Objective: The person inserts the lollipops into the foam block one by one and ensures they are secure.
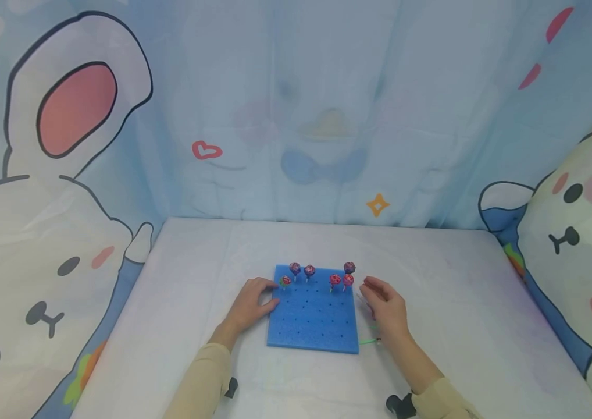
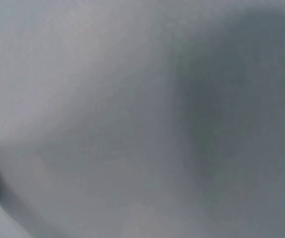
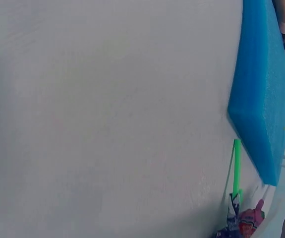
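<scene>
A blue foam board (image 1: 311, 320) with rows of small holes lies on the table. Several wrapped lollipops stand upright in its far part, among them a red-and-green one (image 1: 285, 280) at the left and a red one (image 1: 335, 279) at the right. My left hand (image 1: 249, 305) rests against the board's left edge, fingertips touching it. Just off the right edge hovers my right hand (image 1: 389, 308), fingers bent loosely with nothing visible between them. Below it lie loose lollipops, including one with a green stick (image 3: 237, 166) and a pink-wrapped one (image 3: 251, 218), partly hidden in the head view.
A white cloth covers the table (image 1: 448, 279). Behind it hangs a light blue curtain (image 1: 322, 75) printed with cartoon animals. The left wrist view is filled by blurred pale cloth and shadow.
</scene>
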### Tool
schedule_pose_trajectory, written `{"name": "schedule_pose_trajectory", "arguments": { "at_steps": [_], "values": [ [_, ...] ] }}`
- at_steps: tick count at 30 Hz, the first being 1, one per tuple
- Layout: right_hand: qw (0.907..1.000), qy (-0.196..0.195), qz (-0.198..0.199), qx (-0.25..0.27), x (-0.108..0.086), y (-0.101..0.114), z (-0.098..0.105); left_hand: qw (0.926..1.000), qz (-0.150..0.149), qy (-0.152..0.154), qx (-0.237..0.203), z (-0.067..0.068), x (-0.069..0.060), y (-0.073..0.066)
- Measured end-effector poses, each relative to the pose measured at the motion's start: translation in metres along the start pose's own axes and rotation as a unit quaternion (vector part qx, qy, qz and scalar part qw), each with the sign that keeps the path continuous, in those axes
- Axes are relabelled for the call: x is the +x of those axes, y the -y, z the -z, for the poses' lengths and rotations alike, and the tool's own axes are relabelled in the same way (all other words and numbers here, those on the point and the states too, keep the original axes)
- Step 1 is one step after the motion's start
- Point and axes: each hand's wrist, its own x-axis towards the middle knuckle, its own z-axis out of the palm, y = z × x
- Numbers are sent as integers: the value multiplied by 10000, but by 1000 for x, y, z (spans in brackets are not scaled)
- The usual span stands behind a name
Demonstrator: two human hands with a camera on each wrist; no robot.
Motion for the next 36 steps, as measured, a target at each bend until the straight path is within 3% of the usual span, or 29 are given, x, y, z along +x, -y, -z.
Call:
{"name": "schedule_pose_trajectory", "arguments": {
  "at_steps": [7,12,21,30,36],
  "values": [
    [9998,-113,42,-184,-10,1,37,9999,120,72,-2,1,0,-2],
    [9964,-24,97,-844,-18,-6,60,9999,157,69,-12,1,-1,-2],
    [9878,277,80,-1534,-23,-23,73,9999,150,37,-23,1,-1,-2],
    [9665,665,74,-2478,-26,-33,85,9997,64,222,-41,4,-1,-1],
    [9554,939,-276,-2784,-31,-36,96,9995,-73,322,16,5,-1,2]
  ]
}}
